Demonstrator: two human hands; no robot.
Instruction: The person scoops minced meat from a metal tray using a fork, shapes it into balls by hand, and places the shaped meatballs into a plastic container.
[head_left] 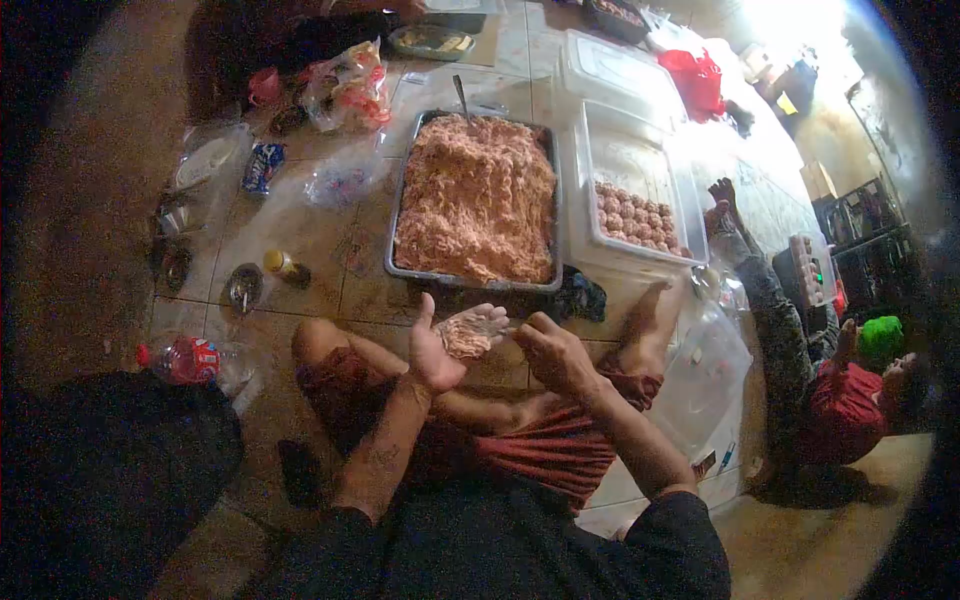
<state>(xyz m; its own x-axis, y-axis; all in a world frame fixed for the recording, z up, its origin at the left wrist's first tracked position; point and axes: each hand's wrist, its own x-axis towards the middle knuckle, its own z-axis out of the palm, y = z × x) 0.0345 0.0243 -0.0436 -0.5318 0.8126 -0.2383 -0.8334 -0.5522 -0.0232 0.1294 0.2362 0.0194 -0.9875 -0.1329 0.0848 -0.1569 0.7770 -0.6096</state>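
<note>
My left hand (445,350) is palm up with its fingers stretched out and the thumb apart. A flattened patch of pinkish minced mixture (466,338) lies on its palm and fingers. Just to the right, my right hand (556,352) is closed, its knuckles close to the left fingertips. Something thin may stick out from its fingers, too small to name. In front of both hands stands a dark-rimmed tray (470,278) heaped with the same mixture (475,200). A metal utensil handle (461,95) sticks up from its far edge.
Right of the tray, a clear plastic box (655,256) holds rows of round balls (635,218). On the left are a yellow-capped jar (280,263), a glass ashtray (243,288), plastic bags (345,85) and a bottle (190,360). A person in red (845,410) is at the right.
</note>
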